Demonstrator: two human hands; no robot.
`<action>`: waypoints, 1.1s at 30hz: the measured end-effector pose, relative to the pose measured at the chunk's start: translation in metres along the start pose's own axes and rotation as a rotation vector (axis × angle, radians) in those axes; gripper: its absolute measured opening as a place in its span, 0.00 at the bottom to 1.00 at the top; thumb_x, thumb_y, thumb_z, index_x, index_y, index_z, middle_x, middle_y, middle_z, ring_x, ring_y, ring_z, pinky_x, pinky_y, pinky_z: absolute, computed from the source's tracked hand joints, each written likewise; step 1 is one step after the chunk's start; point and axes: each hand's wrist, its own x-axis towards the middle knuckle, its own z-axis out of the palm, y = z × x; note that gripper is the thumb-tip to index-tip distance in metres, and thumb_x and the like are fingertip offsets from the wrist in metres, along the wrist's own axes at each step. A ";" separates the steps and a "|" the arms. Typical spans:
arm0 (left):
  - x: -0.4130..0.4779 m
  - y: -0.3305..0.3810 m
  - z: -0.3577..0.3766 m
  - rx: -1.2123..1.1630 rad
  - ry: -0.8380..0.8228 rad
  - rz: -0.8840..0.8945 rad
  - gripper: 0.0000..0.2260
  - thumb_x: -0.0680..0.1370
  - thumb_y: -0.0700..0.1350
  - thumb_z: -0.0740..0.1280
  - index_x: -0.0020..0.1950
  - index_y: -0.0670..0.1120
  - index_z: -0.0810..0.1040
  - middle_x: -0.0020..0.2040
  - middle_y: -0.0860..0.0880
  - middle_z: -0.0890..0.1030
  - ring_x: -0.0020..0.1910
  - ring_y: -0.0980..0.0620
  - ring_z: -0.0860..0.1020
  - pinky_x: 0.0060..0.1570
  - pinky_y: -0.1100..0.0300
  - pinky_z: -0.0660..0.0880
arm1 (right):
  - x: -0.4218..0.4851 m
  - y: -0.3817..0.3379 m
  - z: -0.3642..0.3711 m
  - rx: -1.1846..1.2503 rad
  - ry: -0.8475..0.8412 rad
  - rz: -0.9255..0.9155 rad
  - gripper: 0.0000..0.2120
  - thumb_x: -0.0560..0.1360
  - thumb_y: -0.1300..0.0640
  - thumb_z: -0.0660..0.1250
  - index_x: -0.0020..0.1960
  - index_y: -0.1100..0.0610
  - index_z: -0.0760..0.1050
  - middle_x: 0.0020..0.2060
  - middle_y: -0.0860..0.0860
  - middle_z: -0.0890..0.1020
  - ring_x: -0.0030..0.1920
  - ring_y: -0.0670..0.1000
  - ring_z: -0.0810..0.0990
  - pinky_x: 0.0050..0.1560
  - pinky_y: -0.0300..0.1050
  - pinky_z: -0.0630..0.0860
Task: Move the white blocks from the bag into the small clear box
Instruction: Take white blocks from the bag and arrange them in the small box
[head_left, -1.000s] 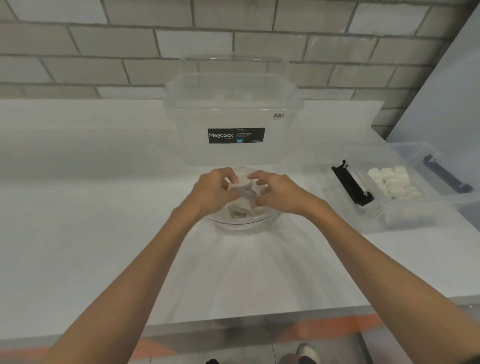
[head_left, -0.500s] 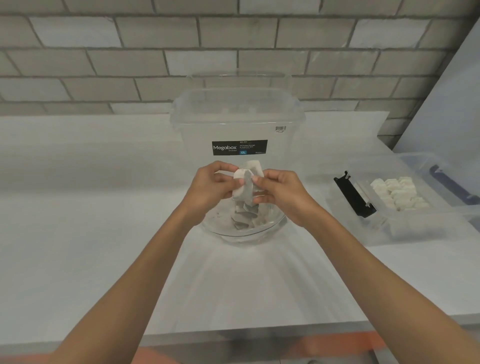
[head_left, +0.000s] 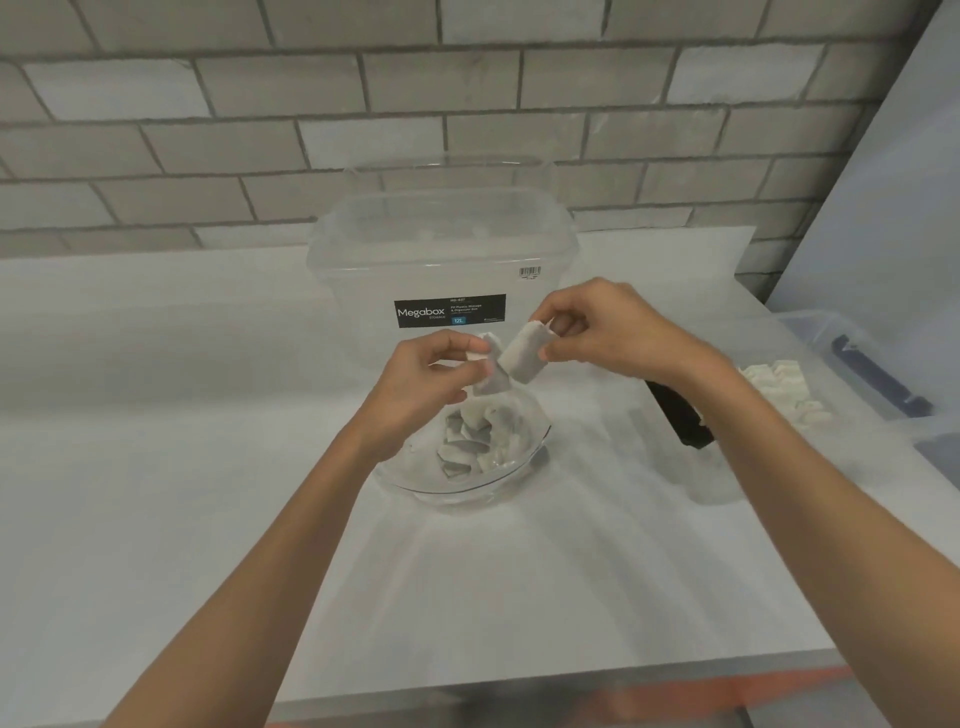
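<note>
Frame centre: left hand (head_left: 421, 384) and right hand (head_left: 608, 332) each pinch a white rectangular block (head_left: 524, 356) by fingertips; either may slip before the small clear plastic box (head_left: 841, 441), frame right

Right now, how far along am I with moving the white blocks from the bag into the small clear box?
Done: a pile of white blocks already lies in the small clear plastic box on the right. In hand: the left hand pinches one white block and the right hand a second white block, above the clear bag. Left: several blocks remain in the bag, plus these two to carry over.
</note>
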 end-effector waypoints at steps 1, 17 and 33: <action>0.000 0.005 0.006 -0.002 -0.036 0.011 0.09 0.74 0.43 0.73 0.54 0.48 0.82 0.55 0.50 0.82 0.48 0.53 0.82 0.53 0.55 0.79 | 0.000 -0.003 -0.010 -0.062 -0.025 -0.020 0.10 0.69 0.61 0.74 0.49 0.51 0.82 0.38 0.48 0.83 0.38 0.44 0.79 0.40 0.32 0.73; 0.035 0.039 0.097 -0.117 -0.005 0.170 0.02 0.73 0.42 0.74 0.41 0.45 0.82 0.35 0.56 0.82 0.38 0.60 0.78 0.43 0.64 0.76 | -0.017 0.027 -0.086 -0.098 0.132 -0.118 0.04 0.75 0.54 0.69 0.46 0.49 0.83 0.36 0.40 0.81 0.37 0.36 0.79 0.39 0.24 0.69; 0.064 0.054 0.172 -0.083 0.006 0.214 0.03 0.74 0.40 0.73 0.46 0.47 0.84 0.44 0.54 0.85 0.37 0.60 0.79 0.45 0.63 0.78 | -0.055 0.100 -0.144 -0.124 0.245 -0.002 0.05 0.71 0.61 0.70 0.42 0.52 0.81 0.33 0.43 0.81 0.35 0.37 0.78 0.39 0.26 0.71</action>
